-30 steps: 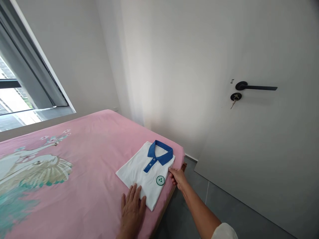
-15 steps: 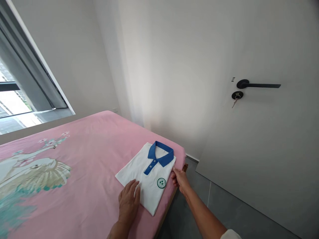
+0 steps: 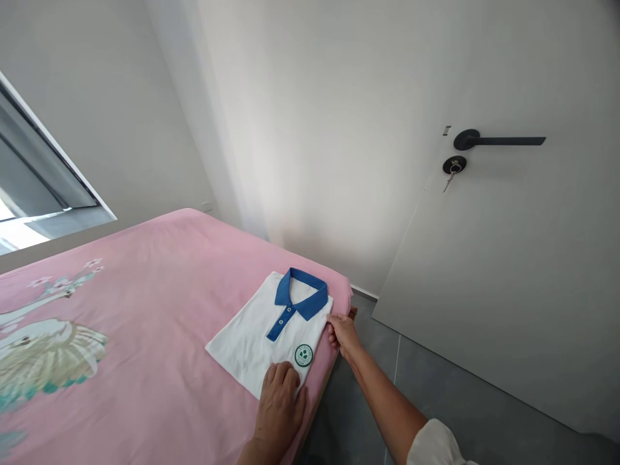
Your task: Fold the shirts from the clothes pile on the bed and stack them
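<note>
A folded white polo shirt (image 3: 252,336) with a blue collar and a green round badge lies on the pink bedsheet (image 3: 145,303), near the bed's right corner. My left hand (image 3: 279,403) rests on the shirt's near corner, fingers curled down over the fabric's edge. My right hand (image 3: 341,332) reaches in from the right and pinches the shirt's right edge just below the collar.
The bed's right edge drops to a grey tiled floor (image 3: 436,394). A white door (image 3: 508,271) with a black lever handle (image 3: 494,140) and a key in its lock stands to the right. A window (image 3: 29,194) is at the far left.
My left hand has slid right along the shirt's near edge to its corner. My right hand keeps its hold on the right edge. The view has swung rightward.
</note>
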Tool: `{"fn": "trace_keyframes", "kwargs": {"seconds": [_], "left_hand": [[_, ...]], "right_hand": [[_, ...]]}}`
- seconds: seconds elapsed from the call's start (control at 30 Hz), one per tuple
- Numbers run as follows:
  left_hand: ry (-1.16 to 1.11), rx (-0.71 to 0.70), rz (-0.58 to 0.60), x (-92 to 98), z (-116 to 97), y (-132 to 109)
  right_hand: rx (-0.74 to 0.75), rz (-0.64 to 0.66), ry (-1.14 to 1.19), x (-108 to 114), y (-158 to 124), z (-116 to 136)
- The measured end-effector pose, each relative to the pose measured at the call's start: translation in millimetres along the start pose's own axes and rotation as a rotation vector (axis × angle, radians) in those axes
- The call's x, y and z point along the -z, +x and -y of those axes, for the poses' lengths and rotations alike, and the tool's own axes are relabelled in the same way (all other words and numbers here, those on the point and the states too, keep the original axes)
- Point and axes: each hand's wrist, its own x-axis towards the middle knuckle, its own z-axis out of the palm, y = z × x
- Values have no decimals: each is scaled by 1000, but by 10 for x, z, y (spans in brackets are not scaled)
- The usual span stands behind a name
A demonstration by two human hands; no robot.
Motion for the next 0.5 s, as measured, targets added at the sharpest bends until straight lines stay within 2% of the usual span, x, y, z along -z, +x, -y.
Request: {"fn": "trace_keyframes", "kwargs": {"seconds": [0.2, 0.3, 0.4, 0.5], "left_hand": [[-79, -8, -59, 79, 12, -3], [-70, -52, -36, 99, 24, -69], [-45, -75, -19, 80, 117, -141], [44, -2, -81, 10, 247, -187]], "right_hand": [[67, -8, -111, 3, -39, 13], [136, -53, -229, 54, -24, 33], [279, -149, -343, 75, -91, 109], [480, -185, -412, -59, -344, 120]]}}
